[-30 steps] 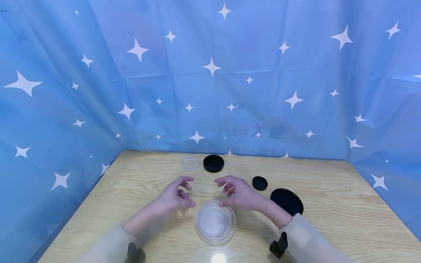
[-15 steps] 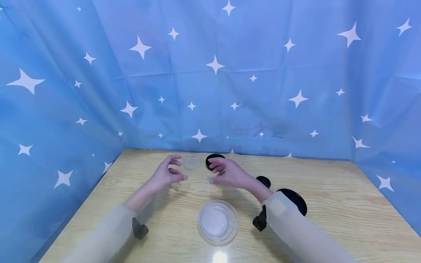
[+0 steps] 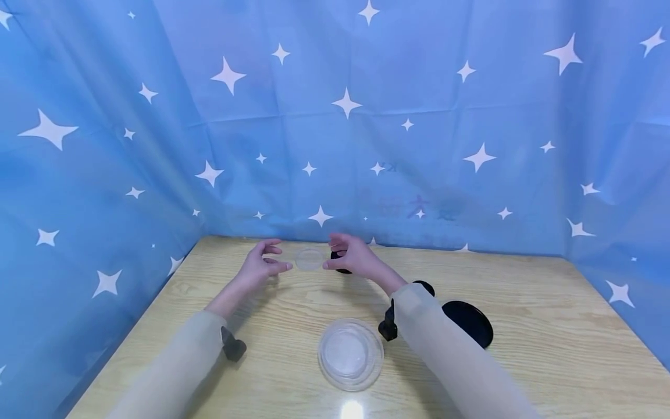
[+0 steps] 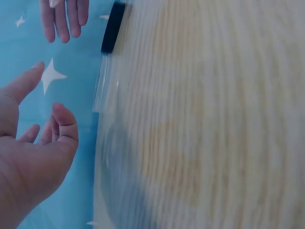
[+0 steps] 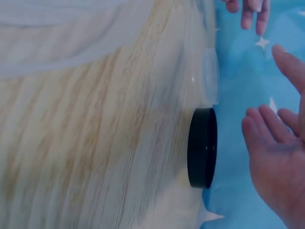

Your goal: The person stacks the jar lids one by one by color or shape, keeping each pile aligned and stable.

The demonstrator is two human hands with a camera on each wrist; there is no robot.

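Observation:
A small clear round dish lies at the back of the table, with my left hand on its left and my right hand on its right. Both hands hold nothing; their fingers are apart and loosely bent. In the head view my right hand partly covers a black round lid. The right wrist view shows that black lid beside the clear dish, below the right hand. The left wrist view has the left hand raised off the table near the dish.
Nested clear round dishes stand at the front middle of the table. A large black lid and a smaller black one lie on the right, partly behind my right sleeve. A blue starred curtain hangs behind.
Both hands have moved away from the nested clear dishes toward the back of the table, to either side of the small clear dish. Nothing has been picked up.

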